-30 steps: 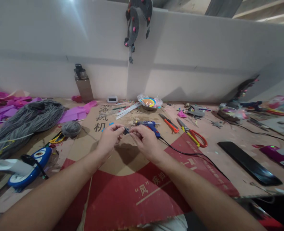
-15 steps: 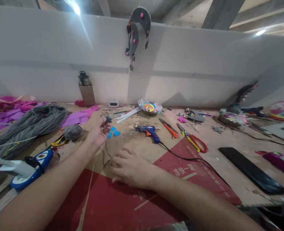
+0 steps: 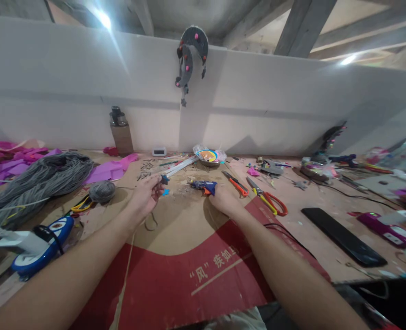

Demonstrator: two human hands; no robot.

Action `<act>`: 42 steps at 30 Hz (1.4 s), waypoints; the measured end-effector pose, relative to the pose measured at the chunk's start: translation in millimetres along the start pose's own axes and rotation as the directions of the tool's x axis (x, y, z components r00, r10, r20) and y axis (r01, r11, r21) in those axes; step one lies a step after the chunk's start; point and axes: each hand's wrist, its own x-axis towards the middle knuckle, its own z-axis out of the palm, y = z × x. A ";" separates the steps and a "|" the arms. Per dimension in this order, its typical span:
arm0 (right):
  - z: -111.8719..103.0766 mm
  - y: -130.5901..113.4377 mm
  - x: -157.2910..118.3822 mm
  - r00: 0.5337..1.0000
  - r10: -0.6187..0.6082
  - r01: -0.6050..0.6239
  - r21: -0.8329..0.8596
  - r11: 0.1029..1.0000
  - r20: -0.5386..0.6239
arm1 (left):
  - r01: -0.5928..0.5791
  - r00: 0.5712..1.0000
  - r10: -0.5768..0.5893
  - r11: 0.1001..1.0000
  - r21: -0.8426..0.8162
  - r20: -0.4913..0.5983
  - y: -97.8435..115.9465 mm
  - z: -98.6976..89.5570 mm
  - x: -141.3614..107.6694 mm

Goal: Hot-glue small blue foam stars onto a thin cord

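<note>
The small dark star (image 3: 164,179) is above the cardboard (image 3: 175,233), near a blue piece (image 3: 166,192) — the fingers of the left hand (image 3: 148,192) are closed on it. The right hand (image 3: 222,198) has its fingers closed around the handle of the blue glue gun (image 3: 206,187), whose nozzle is pointing to the left. To the right of this hand lie the orange cutter (image 3: 237,184) and the scissors (image 3: 270,197); behind the glue gun there is a bowl (image 3: 209,160) — with plastic packaging in it.
</note>
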 end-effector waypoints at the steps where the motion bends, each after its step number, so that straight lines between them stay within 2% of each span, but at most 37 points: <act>1: 1.7 -1.2 -0.6 1.000 0.003 -0.004 0.024 1.000 0.008 | -0.009 1.000 0.008 1.000 0.014 0.023 -0.4 1.5 -1.9; 3: 3.4 -4.9 -1.5 1.000 0.014 -0.015 0.068 0.998 0.022 | -0.020 0.999 0.018 0.999 0.030 0.051 -0.2 4.3 -4.6; 5: 4.3 -9.1 -1.9 1.000 0.017 -0.015 0.146 0.989 -0.012 | -0.029 0.997 0.027 0.999 0.036 0.076 -0.2 6.3 -6.1; 7: 5.8 -13.6 -2.8 0.997 0.022 0.005 0.349 0.937 -0.074 | -0.041 0.994 0.037 0.998 0.037 0.103 -0.7 7.4 -6.8; 9: 7.4 -18.6 -5.3 0.994 0.037 0.027 0.567 0.823 -0.100 | -0.053 0.993 0.047 0.997 0.048 0.108 -1.3 7.9 -7.8; 11: 7.5 -24.2 -9.7 0.998 0.023 0.033 0.732 0.680 -0.067 | -0.050 0.995 0.043 0.995 0.081 0.087 -1.3 8.5 -9.5; 14: 2.6 -31.9 -18.2 0.996 -0.068 0.086 0.872 0.482 -0.061 | -0.034 0.999 0.031 0.989 0.146 0.022 0.3 9.8 -12.9; 16: -2.9 -35.5 -23.6 0.987 -0.135 0.140 0.890 0.434 -0.089 | -0.028 0.999 0.033 0.988 0.155 -0.025 1.7 10.7 -14.4; 18: -8.0 -37.9 -28.5 0.978 -0.182 0.183 0.851 0.492 -0.104 | -0.017 0.998 0.024 0.991 0.133 -0.052 2.5 11.2 -14.4; 21: -11.3 -40.6 -35.1 0.965 -0.235 0.248 0.710 0.659 -0.119 | 0.018 0.998 -0.013 0.996 0.092 -0.060 1.5 10.2 -11.7; 23: -10.8 -42.2 -38.7 0.946 -0.292 0.317 0.612 0.724 -0.144 | 0.040 0.997 -0.035 0.997 0.072 -0.069 -0.4 8.7 -9.3; 28: -8.2 -45.3 -42.9 0.893 -0.406 0.446 0.487 0.751 -0.193 | 0.060 0.995 -0.055 0.997 0.054 -0.077 -4.0 7.3 -7.3; 36: -6.8 -43.4 -41.5 0.874 -0.439 0.486 0.402 0.776 -0.210 | 0.032 0.998 -0.030 0.999 0.037 -0.049 -4.0 16.3 -11.2; 42: -5.4 -43.2 -40.6 0.888 -0.414 0.459 0.346 0.818 -0.199 | 0.025 1.000 -0.025 0.999 0.020 -0.015 -2.2 18.0 -13.0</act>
